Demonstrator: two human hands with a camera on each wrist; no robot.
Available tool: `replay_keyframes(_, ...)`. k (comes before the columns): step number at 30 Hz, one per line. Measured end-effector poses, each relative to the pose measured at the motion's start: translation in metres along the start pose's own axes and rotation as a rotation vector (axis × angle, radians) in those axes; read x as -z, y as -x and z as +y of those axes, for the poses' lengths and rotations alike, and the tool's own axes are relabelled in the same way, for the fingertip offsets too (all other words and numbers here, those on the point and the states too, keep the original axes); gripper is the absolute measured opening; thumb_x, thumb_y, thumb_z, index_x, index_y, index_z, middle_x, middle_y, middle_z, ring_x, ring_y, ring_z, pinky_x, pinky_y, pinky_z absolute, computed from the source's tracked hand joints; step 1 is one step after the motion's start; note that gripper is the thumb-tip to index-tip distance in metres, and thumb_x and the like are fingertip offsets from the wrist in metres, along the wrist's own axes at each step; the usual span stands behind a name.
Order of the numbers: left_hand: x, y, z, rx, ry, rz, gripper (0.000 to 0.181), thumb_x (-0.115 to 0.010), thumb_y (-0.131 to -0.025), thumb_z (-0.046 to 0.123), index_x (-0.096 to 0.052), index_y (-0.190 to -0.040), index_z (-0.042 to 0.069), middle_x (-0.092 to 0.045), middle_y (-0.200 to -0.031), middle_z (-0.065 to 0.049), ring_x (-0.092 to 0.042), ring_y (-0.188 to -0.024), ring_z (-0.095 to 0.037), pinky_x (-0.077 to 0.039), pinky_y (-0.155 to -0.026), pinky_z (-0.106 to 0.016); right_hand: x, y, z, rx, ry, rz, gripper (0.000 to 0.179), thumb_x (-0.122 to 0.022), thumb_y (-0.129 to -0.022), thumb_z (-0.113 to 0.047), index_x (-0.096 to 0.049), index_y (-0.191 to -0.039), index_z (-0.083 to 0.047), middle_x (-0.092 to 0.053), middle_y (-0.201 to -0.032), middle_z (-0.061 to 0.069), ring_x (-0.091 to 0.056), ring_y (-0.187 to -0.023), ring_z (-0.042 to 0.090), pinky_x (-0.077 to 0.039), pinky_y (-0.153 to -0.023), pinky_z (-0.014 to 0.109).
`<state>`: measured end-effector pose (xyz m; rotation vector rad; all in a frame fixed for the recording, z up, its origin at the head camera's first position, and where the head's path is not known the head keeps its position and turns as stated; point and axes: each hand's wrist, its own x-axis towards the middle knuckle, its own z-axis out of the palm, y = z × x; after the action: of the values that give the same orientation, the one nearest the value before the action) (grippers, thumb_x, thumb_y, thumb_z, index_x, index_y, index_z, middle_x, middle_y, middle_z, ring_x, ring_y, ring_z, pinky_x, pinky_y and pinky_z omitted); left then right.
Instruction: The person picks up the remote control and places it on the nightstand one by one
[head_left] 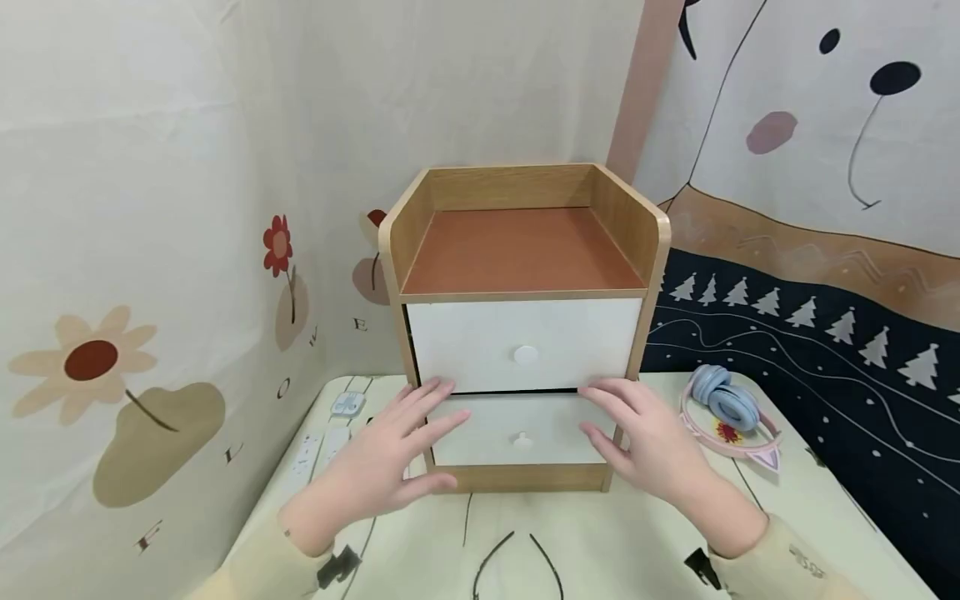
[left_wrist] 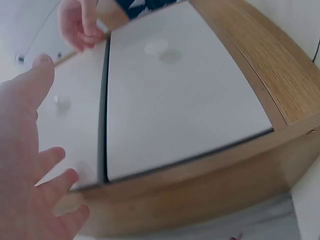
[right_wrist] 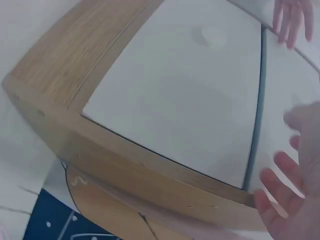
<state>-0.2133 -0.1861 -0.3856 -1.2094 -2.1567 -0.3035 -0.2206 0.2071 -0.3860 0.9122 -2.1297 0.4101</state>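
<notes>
A small wooden cabinet [head_left: 517,250] with a raised rim round its brown top stands upright. Its front carries a white upper drawer [head_left: 465,346] and a white lower drawer [head_left: 480,433], each with a round white knob. Both drawers look pushed in, with a dark gap between them. My left hand [head_left: 382,454], fingers spread, is at the left edge of the lower drawer. At the opposite edge is my right hand [head_left: 652,433], its fingers loosely bent towards the front. Neither hand holds anything; whether the fingertips touch the cabinet is hard to tell.
Blue headphones [head_left: 733,407] and a pink cat-ear headband [head_left: 750,452] lie on the pale table [head_left: 600,542] at the right. A white power strip [head_left: 303,458] and a small light-blue case [head_left: 348,404] are at the left. Printed fabric [head_left: 510,83] hangs behind.
</notes>
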Motion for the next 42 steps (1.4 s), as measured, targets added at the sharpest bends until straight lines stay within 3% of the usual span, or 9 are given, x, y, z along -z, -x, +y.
replay_keyframes(4, -0.005, 0.015, -0.011, 0.013, 0.026, 0.189, 0.061, -0.052, -0.113, 0.055, -0.065, -0.152, 0.008, -0.063, -0.154, -0.024, -0.062, -0.141, -0.043, -0.028, -0.137, -0.032, -0.016, 0.003, 0.005, -0.097, 0.011, 0.231, 0.049, -0.056, -0.112, -0.048, -0.075, -0.123, -0.005, -0.072, -0.113, 0.011, -0.069, -0.094, 0.025, -0.056, -0.075, 0.031)
replay_keyframes(7, -0.010, 0.031, -0.023, 0.056, 0.011, 0.336, 0.055, -0.055, -0.114, 0.045, -0.070, -0.141, 0.000, -0.070, -0.141, -0.024, -0.068, -0.126, -0.042, -0.034, -0.132, -0.021, -0.029, 0.003, 0.007, -0.188, -0.008, 0.397, 0.050, -0.061, -0.109, -0.045, -0.068, -0.123, 0.003, -0.066, -0.112, 0.020, -0.063, -0.091, 0.027, -0.051, -0.076, 0.025)
replay_keyframes(10, -0.014, 0.052, -0.037, 0.165, -0.033, 0.435, 0.051, -0.058, -0.112, 0.039, -0.072, -0.137, -0.002, -0.074, -0.134, -0.023, -0.070, -0.119, -0.042, -0.037, -0.128, -0.017, -0.039, 0.002, 0.009, -0.267, -0.058, 0.511, 0.054, -0.071, -0.102, -0.032, -0.058, -0.135, 0.009, -0.060, -0.122, 0.029, -0.062, -0.098, 0.033, -0.049, -0.085, 0.021)
replay_keyframes(13, -0.017, 0.078, -0.048, 0.339, -0.066, 0.448, 0.048, -0.066, -0.103, 0.030, -0.071, -0.141, 0.001, -0.074, -0.134, -0.022, -0.069, -0.120, -0.043, -0.034, -0.126, -0.011, -0.047, 0.001, 0.008, -0.365, -0.132, 0.548, 0.064, -0.076, -0.096, -0.015, -0.049, -0.150, 0.007, -0.056, -0.133, 0.033, -0.063, -0.102, 0.035, -0.047, -0.090, 0.014)
replay_keyframes(17, -0.023, 0.108, -0.056, 0.565, -0.100, 0.384, 0.057, -0.076, -0.090, 0.015, -0.068, -0.146, 0.006, -0.072, -0.136, -0.023, -0.067, -0.121, -0.046, -0.053, -0.115, -0.039, -0.054, 0.002, 0.007, -0.498, -0.185, 0.552, 0.069, -0.075, -0.096, -0.003, -0.046, -0.159, 0.002, -0.057, -0.136, 0.030, -0.064, -0.102, 0.026, -0.045, -0.090, 0.007)
replay_keyframes(20, -0.027, 0.124, -0.057, 0.676, -0.094, 0.330, 0.061, -0.079, -0.088, 0.009, -0.066, -0.148, 0.007, -0.070, -0.137, -0.025, -0.066, -0.120, -0.049, -0.052, -0.097, -0.067, -0.060, 0.005, 0.007, -0.550, -0.180, 0.544, 0.064, -0.072, -0.099, -0.004, -0.049, -0.158, 0.003, -0.059, -0.130, 0.030, -0.061, -0.102, 0.020, -0.045, -0.088, 0.006)
replay_keyframes(22, -0.030, 0.132, -0.058, 0.728, -0.079, 0.300, 0.061, -0.079, -0.089, 0.009, -0.065, -0.148, 0.008, -0.069, -0.138, -0.026, -0.065, -0.119, -0.050, -0.051, -0.095, -0.073, -0.064, 0.007, 0.007, -0.552, -0.165, 0.555, 0.061, -0.070, -0.100, -0.004, -0.051, -0.157, 0.004, -0.059, -0.125, 0.030, -0.059, -0.100, 0.021, -0.044, -0.087, 0.006)
replay_keyframes(35, -0.054, 0.171, -0.084, 0.950, -0.088, 0.071, 0.059, -0.073, -0.100, 0.018, -0.056, -0.156, 0.007, -0.058, -0.150, -0.031, -0.055, -0.131, -0.056, -0.046, -0.104, -0.078, -0.075, 0.005, 0.007, -0.551, -0.154, 0.640, 0.051, -0.066, -0.103, 0.001, -0.057, -0.153, 0.006, -0.058, -0.110, 0.031, -0.055, -0.102, 0.012, -0.044, -0.086, 0.008)
replay_keyframes(42, -0.059, 0.191, -0.089, 1.146, -0.066, -0.054, 0.061, -0.066, -0.104, 0.022, -0.050, -0.158, -0.002, -0.047, -0.155, -0.041, -0.048, -0.137, -0.065, -0.039, -0.114, -0.079, -0.074, 0.008, 0.003, -0.561, -0.151, 0.656, 0.050, -0.067, -0.102, 0.004, -0.059, -0.151, 0.008, -0.057, -0.105, 0.030, -0.054, -0.101, 0.012, -0.041, -0.087, 0.005)
